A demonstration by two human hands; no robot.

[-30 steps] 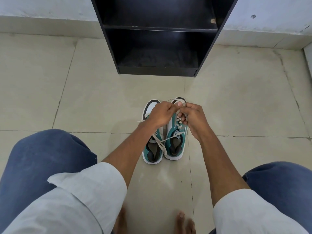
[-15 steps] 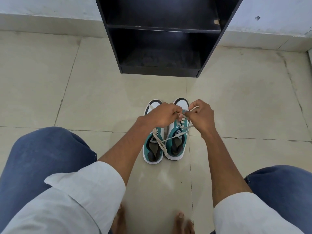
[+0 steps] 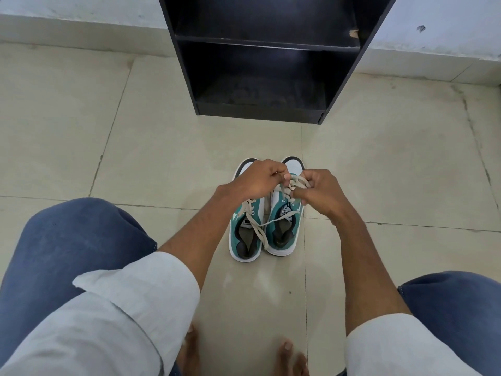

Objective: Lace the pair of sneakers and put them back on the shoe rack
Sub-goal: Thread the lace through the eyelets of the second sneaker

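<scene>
Two teal-and-white sneakers stand side by side on the tiled floor, toes pointing away from me: the left sneaker (image 3: 245, 234) and the right sneaker (image 3: 283, 229). My left hand (image 3: 257, 180) and my right hand (image 3: 320, 192) meet above the right sneaker's front, each pinching part of its beige lace (image 3: 296, 183). A loose lace end (image 3: 257, 226) trails back across the left sneaker's opening. My hands hide the eyelets beneath them. The black shoe rack (image 3: 260, 112) stands open just beyond the sneakers.
The rack's two visible shelves hold nothing. A pale wall with a skirting strip (image 3: 67, 31) runs behind it. My knees in blue trousers (image 3: 76, 240) frame the sneakers, and my bare toes (image 3: 287, 351) rest on the floor at the bottom.
My hands have shifted slightly toward me over the right sneaker. My right hand now holds a loop of lace close to my left hand.
</scene>
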